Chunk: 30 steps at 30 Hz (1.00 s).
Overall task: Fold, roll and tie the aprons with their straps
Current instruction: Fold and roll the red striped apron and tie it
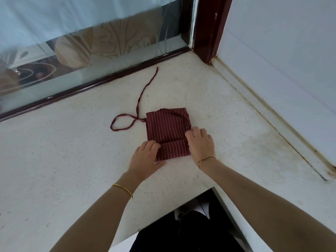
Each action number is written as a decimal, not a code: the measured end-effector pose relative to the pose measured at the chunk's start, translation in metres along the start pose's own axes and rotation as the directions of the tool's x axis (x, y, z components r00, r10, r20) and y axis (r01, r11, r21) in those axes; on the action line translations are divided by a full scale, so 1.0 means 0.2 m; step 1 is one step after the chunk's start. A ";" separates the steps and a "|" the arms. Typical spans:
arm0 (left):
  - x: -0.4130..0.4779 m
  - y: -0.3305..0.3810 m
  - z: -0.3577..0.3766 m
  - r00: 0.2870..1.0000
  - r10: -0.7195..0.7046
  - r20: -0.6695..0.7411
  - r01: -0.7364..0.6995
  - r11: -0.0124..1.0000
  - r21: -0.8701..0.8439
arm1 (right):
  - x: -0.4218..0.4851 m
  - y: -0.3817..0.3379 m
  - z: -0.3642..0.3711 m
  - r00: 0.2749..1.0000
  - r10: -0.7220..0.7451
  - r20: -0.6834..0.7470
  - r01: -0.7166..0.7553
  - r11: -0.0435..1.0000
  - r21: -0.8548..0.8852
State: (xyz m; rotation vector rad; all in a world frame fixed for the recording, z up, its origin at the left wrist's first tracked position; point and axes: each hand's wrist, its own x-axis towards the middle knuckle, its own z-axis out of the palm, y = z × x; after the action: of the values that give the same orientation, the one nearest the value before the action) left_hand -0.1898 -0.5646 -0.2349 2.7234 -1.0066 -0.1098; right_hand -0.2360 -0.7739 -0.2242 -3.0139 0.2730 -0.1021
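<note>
Two hands work the near edge of a dark red apron (166, 127) with thin white stripes, which lies folded into a rough square on the pale speckled bench (72, 160), about midway between the window and the person. The nearest part of the cloth is turned over into a low roll running from side to side. The left hand (146, 156) grips the roll's left end, its fingers (156, 145) curled onto the fold. The right hand (200, 142) grips the right end, knuckles up and fingers bent over the cloth. One strap (145, 88) leaves the apron's far left corner, makes a loop on the bench beside it, then trails away toward the dark red window frame (91, 86). A second strap curves across the apron's far right corner. A gold bangle (123, 190) circles the left forearm and a thin bracelet (206, 159) the right wrist.
</note>
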 end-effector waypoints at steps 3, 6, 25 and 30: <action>0.00 -0.02 -0.01 0.999 0.016 0.029 -0.016 1.000 0.008 | -0.03 0.02 0.03 0.992 -0.123 0.021 0.122 0.992 0.038; 0.03 -0.02 -0.03 1.000 0.009 0.021 -0.008 1.000 -0.018 | -0.03 0.07 0.02 0.977 -0.153 0.146 0.136 0.983 0.122; 0.00 0.03 -0.03 0.895 -0.413 0.168 0.444 0.794 -0.416 | 0.03 0.13 -0.05 0.926 0.043 0.375 -0.243 0.828 0.505; 0.05 0.04 -0.02 0.848 -0.506 0.159 0.526 0.764 -0.374 | 0.05 0.07 -0.04 0.922 0.128 0.366 -0.297 0.840 0.454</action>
State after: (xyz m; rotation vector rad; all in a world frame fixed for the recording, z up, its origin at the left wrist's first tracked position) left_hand -0.1869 -0.5759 -0.2292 2.5234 -0.1668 -0.4309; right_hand -0.2296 -0.7909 -0.2168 -2.4062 0.4675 0.2951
